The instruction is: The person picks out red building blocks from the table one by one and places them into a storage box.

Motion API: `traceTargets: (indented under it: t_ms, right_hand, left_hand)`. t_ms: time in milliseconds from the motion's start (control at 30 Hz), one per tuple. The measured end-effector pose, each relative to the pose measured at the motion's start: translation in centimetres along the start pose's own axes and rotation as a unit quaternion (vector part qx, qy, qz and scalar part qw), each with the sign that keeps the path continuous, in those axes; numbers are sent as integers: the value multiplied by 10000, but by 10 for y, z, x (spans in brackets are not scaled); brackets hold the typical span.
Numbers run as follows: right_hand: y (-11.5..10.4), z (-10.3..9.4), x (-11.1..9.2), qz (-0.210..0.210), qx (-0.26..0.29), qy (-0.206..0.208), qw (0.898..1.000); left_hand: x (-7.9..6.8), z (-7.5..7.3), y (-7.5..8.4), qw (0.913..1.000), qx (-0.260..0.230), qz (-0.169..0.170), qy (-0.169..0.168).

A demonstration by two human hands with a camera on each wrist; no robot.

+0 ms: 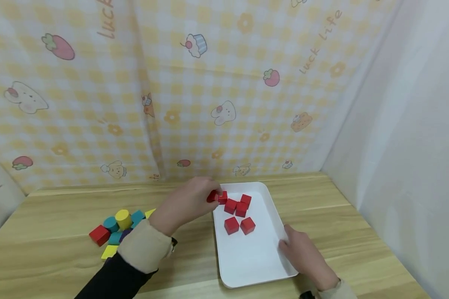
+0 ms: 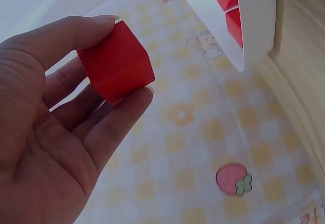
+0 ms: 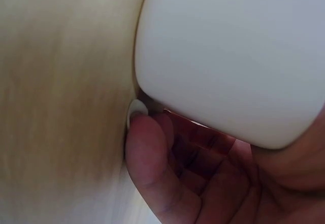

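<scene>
My left hand point(image 1: 188, 203) pinches a red block point(image 2: 119, 61) between thumb and fingertips, at the far left edge of a white tray point(image 1: 254, 259). In the left wrist view the block is held beside the tray's wall, apart from it. Several red cubes point(image 1: 231, 225) lie in the tray, mostly in its far half. My right hand point(image 1: 303, 253) holds the tray's right side near the front corner, thumb on the rim. The right wrist view shows its fingers point(image 3: 147, 153) curled at the tray's outer wall, close over the wooden table.
Left of the tray, partly hidden by my left forearm, is a group of mixed blocks: a red cube point(image 1: 99, 235), a yellow cylinder point(image 1: 123, 219), a teal cylinder point(image 1: 111, 224) and others. A patterned curtain point(image 1: 194, 104) hangs behind the wooden table point(image 1: 56, 224). White walls stand at both sides.
</scene>
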State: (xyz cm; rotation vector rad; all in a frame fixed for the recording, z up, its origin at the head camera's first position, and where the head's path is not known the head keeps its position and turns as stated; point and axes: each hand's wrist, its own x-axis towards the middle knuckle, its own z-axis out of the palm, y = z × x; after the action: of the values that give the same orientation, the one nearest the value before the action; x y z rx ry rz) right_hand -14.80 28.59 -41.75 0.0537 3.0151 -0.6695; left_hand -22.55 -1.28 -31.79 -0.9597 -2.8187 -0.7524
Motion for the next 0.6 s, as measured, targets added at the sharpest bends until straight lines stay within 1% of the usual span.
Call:
traceTargets:
  t_ms: [133,267,367,467,600]
  right_hand:
    - [-1,1,0,27,26,-23,10000]
    - [-1,1,1,12,-13,-27,10000]
    - [-2,1,2,2,-29,-20,10000]
    - [-2,1,2,3,-2,-31,10000]
    - [-1,1,1,18,-38,-19,10000]
  left_hand:
    - [19,9,0,9996,43,-26,-290]
    - [42,20,-5,9979,69,-113,-634]
    - [59,27,-9,9966,122,-194,-792]
    - [69,35,-13,9956,262,-225,-869]
    - [77,44,-16,9947,333,-236,-942]
